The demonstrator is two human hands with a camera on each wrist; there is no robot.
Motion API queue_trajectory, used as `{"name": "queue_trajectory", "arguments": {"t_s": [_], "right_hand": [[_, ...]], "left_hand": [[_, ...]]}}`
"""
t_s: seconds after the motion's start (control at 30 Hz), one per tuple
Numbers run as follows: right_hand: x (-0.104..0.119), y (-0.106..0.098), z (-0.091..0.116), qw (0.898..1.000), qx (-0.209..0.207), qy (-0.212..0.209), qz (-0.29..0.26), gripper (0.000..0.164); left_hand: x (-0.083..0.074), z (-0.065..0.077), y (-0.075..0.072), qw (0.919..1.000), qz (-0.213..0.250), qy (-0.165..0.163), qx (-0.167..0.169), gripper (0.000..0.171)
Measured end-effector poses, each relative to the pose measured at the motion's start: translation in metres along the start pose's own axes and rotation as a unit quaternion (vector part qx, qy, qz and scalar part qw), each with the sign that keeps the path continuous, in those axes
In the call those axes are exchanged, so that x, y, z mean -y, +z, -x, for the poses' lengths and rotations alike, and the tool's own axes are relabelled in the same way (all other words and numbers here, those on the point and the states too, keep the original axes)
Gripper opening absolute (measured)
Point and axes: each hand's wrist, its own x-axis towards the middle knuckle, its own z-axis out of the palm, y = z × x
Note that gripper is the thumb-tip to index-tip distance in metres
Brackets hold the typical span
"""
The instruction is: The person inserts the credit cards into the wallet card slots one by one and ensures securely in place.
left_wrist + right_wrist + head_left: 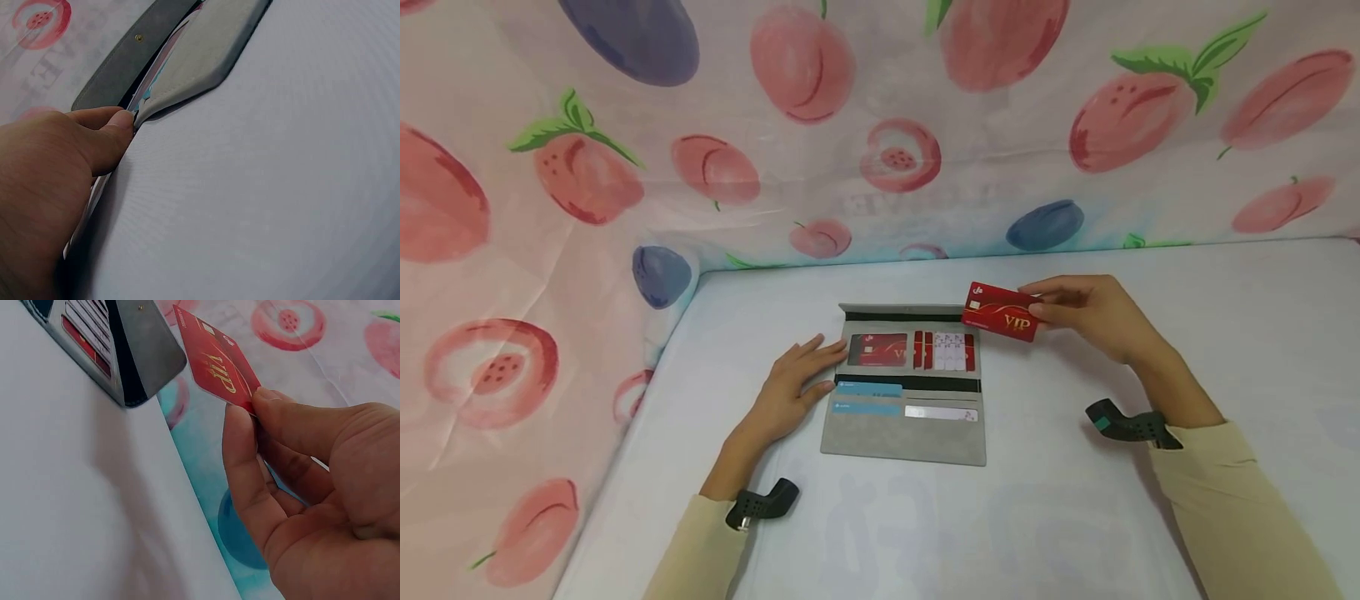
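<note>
A grey wallet (902, 446) lies opened out flat on the white table. Its upper part holds red cards (880, 350) and a white patterned card (950, 352); light blue cards (867, 408) and a pale card (942, 413) show in the lower slots. Along the wallet's left edge, my left hand (786, 392) touches it with spread, mostly straight fingers; its thumb (119, 125) rests at the rim. My right hand (1086, 317) pinches a red VIP card (1000, 312) between thumb and fingers, raised near the wallet's upper right corner, gold lettering visible.
Behind the table hangs a pinkish cloth (1000, 150) printed with peaches and plums, which also covers the left side. Each wrist wears a black camera mount, a left mount (763, 502) and a right mount (1123, 423). White cloth (925, 533) covers the table.
</note>
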Motion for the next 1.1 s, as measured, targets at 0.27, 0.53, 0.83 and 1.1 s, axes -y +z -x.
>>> {"name": "queue_trajectory", "arguments": {"t_s": [0.27, 0.53, 0.83, 1.1], "right_hand": [[0.009, 0.011, 0.001, 0.999, 0.019, -0.019, -0.019, 0.036], [0.018, 0.028, 0.000, 0.996, 0.059, -0.042, -0.043, 0.034], [0.018, 0.049, -0.002, 0.994, 0.087, -0.042, -0.051, 0.024], [0.018, 0.060, -0.002, 0.990, 0.114, -0.044, -0.067, 0.025]], "left_hand": [[-0.002, -0.002, 0.000, 1.0000, -0.003, 0.003, -0.002, 0.045], [-0.002, -0.001, 0.000, 1.0000, -0.003, 0.001, -0.001, 0.045], [-0.004, 0.000, -0.001, 1.0000, -0.003, 0.002, -0.002, 0.044], [-0.004, -0.001, -0.001, 1.0000, -0.003, 0.003, -0.003, 0.044]]}}
